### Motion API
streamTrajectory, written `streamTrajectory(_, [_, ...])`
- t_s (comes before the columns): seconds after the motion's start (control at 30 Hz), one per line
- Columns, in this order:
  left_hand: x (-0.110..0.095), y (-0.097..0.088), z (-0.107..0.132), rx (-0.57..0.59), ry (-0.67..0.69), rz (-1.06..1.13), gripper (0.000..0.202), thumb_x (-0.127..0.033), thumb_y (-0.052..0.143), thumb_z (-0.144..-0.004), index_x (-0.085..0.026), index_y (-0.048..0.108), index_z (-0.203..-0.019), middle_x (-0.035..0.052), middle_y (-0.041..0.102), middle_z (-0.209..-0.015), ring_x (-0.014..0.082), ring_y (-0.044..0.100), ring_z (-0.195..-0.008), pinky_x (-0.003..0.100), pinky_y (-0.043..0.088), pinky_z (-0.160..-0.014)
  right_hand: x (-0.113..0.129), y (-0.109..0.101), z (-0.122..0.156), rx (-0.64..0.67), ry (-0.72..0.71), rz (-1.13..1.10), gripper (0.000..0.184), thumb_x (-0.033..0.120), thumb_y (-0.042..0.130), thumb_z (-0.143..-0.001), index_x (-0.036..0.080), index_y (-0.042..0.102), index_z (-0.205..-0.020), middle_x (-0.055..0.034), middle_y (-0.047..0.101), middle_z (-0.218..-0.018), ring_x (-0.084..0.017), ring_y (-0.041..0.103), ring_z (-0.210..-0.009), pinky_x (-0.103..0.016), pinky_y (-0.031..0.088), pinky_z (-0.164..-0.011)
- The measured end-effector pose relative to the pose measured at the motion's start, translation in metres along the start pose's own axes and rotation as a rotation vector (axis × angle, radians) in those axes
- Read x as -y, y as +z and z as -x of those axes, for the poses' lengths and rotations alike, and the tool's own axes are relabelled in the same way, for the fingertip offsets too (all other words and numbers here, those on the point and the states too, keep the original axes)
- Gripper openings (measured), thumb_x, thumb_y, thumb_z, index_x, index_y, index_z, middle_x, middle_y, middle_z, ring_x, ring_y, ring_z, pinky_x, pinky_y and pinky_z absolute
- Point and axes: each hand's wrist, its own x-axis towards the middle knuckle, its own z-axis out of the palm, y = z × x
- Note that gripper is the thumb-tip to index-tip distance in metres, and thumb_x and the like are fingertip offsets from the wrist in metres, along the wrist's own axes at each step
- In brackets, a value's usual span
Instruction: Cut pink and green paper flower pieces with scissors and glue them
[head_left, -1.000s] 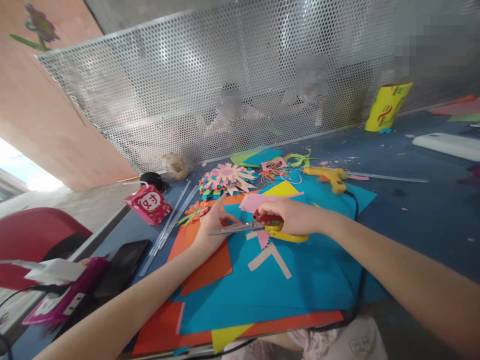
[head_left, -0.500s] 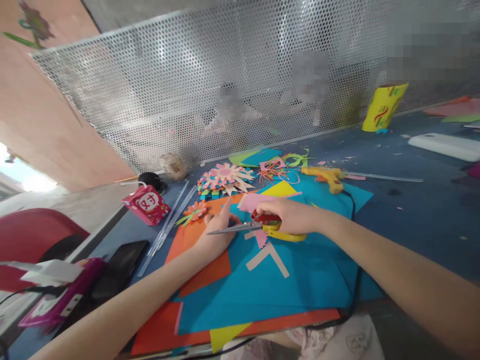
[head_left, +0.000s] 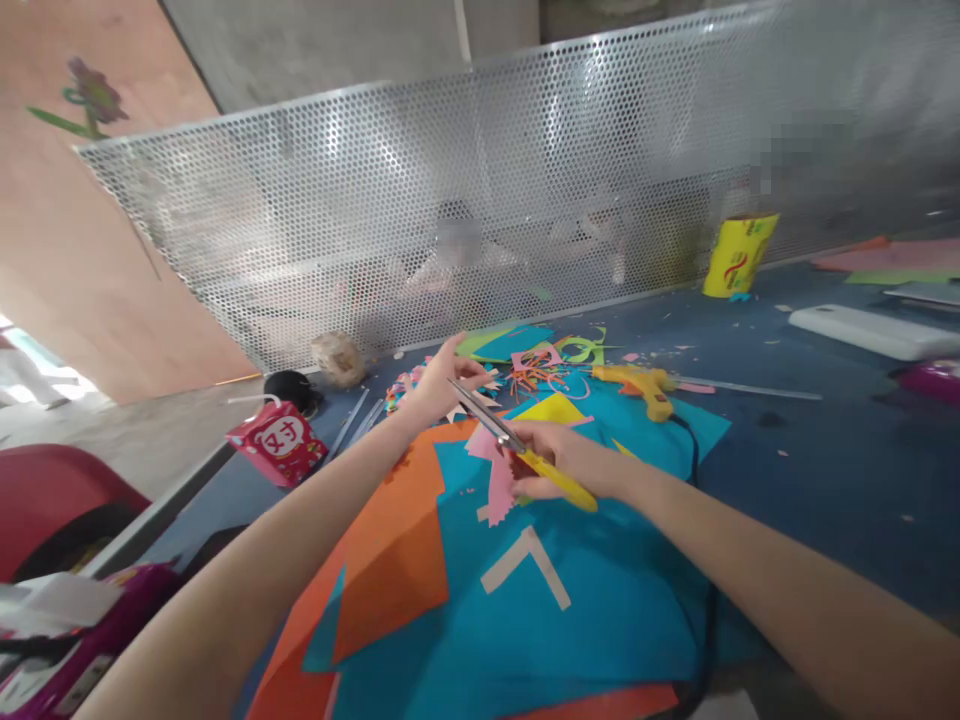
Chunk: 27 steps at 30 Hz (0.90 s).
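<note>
My right hand is closed round the yellow handle of a pair of scissors, whose blades point up and to the left, lifted off the table. A jagged pink paper piece hangs just under that hand. My left hand is stretched forward over the paper flowers at the back of the paper pile, with thumb and fingers apart and nothing seen in them. Under both arms lie a big blue sheet and an orange sheet.
A yellow glue gun with a black cord lies right of the hands, among coloured scraps. A red carton, clear glue sticks and a purple object are on the left. A perforated metal screen closes the back; people sit behind it.
Both hands lifted off the paper. The left hand moved forward to the paper flowers. The scissors swung from lying level to pointing up-left, and the view tilted up.
</note>
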Motion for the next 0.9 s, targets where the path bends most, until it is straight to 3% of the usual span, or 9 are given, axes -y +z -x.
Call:
streamTrajectory(0.1, [-0.001,0.029,-0.035,0.015,0.036,0.045,0.069,-0.018,0.07,-0.07,-0.013,0.038,-0.132,0.0018,0.068,-0.077,0.0166,0.064,-0.075,0.032,0.049,-0.078,0.005,0.005,0.002,0.007,0.017,-0.084,0.026,0.017,0.065,-0.062,0.022,0.045,-0.078,0.0076,0.049,-0.069,-0.011,0.058,-0.063,-0.026,0.05,-0.063])
streamTrajectory(0.17, [-0.001,0.045,-0.054,0.042,0.046,0.08,0.045,-0.019,0.062,-0.079,-0.015,0.05,-0.122,0.0043,0.068,-0.086,0.018,0.064,-0.088,0.034,0.048,-0.086,0.005,0.005,0.001,0.017,0.045,-0.139,0.027,0.018,0.065,-0.062,0.021,0.045,-0.079,0.0076,0.052,-0.067,-0.012,0.062,-0.062,-0.027,0.051,-0.061])
streamTrajectory(0.3, [0.0,0.058,-0.069,0.106,0.003,0.18,0.033,-0.032,0.054,-0.088,-0.015,0.054,-0.117,0.0097,0.058,-0.117,0.0211,0.059,-0.1,0.042,0.051,-0.084,0.002,0.002,-0.001,0.003,0.102,-0.227,0.026,0.016,0.064,-0.064,0.021,0.044,-0.08,0.0094,0.054,-0.063,-0.012,0.064,-0.051,-0.023,0.05,-0.051])
streamTrajectory(0.4, [-0.006,0.049,-0.053,0.118,-0.042,0.3,0.034,-0.033,0.054,-0.088,-0.015,0.054,-0.117,0.0096,0.058,-0.116,0.0205,0.059,-0.098,0.041,0.052,-0.082,0.003,-0.001,-0.001,-0.002,0.122,-0.271,0.028,0.014,0.065,-0.063,0.022,0.044,-0.081,0.0099,0.058,-0.06,-0.012,0.063,-0.047,-0.022,0.048,-0.046])
streamTrajectory(0.5, [-0.022,0.03,-0.02,0.165,-0.067,0.439,0.032,-0.029,0.055,-0.086,-0.016,0.056,-0.115,0.0086,0.066,-0.098,0.0185,0.063,-0.089,0.031,0.051,-0.072,0.003,-0.002,-0.001,0.013,0.126,-0.289,0.025,0.015,0.065,-0.065,0.021,0.045,-0.078,0.0089,0.061,-0.057,-0.013,0.064,-0.047,-0.02,0.046,-0.045])
streamTrajectory(0.6, [-0.039,0.013,0.018,0.251,-0.101,0.57,0.034,-0.036,0.048,-0.088,-0.016,0.058,-0.112,0.0099,0.069,-0.091,0.021,0.066,-0.083,0.033,0.052,-0.067,0.0,-0.003,0.0,0.027,0.125,-0.274,0.018,0.014,0.063,-0.068,0.02,0.048,-0.076,0.0051,0.065,-0.055,-0.014,0.065,-0.047,-0.019,0.044,-0.043])
streamTrajectory(0.67, [-0.047,0.006,0.038,0.343,-0.158,0.795,0.038,-0.044,0.047,-0.087,-0.014,0.063,-0.104,0.0097,0.07,-0.08,0.0221,0.067,-0.079,0.035,0.052,-0.068,-0.003,-0.004,0.0,0.021,0.119,-0.268,0.014,0.015,0.063,-0.069,0.018,0.051,-0.075,0.0027,0.067,-0.056,-0.014,0.065,-0.047,-0.019,0.045,-0.043])
streamTrajectory(0.77, [-0.055,-0.001,0.058,0.312,-0.105,0.893,0.032,-0.041,0.059,-0.082,-0.013,0.065,-0.097,0.0078,0.072,-0.078,0.0199,0.068,-0.077,0.035,0.052,-0.075,-0.008,-0.006,0.0,0.004,0.108,-0.278,0.014,0.019,0.066,-0.068,0.017,0.053,-0.073,0.0017,0.067,-0.055,-0.015,0.065,-0.047,-0.02,0.046,-0.043])
streamTrajectory(0.9, [-0.06,-0.008,0.064,0.22,-0.074,0.845,0.034,-0.023,0.072,-0.073,-0.015,0.064,-0.105,0.005,0.073,-0.085,0.0165,0.068,-0.082,0.029,0.053,-0.075,-0.012,-0.009,0.0,-0.006,0.128,-0.275,0.013,0.023,0.067,-0.068,0.017,0.055,-0.069,0.0002,0.067,-0.054,-0.015,0.065,-0.047,-0.019,0.046,-0.042])
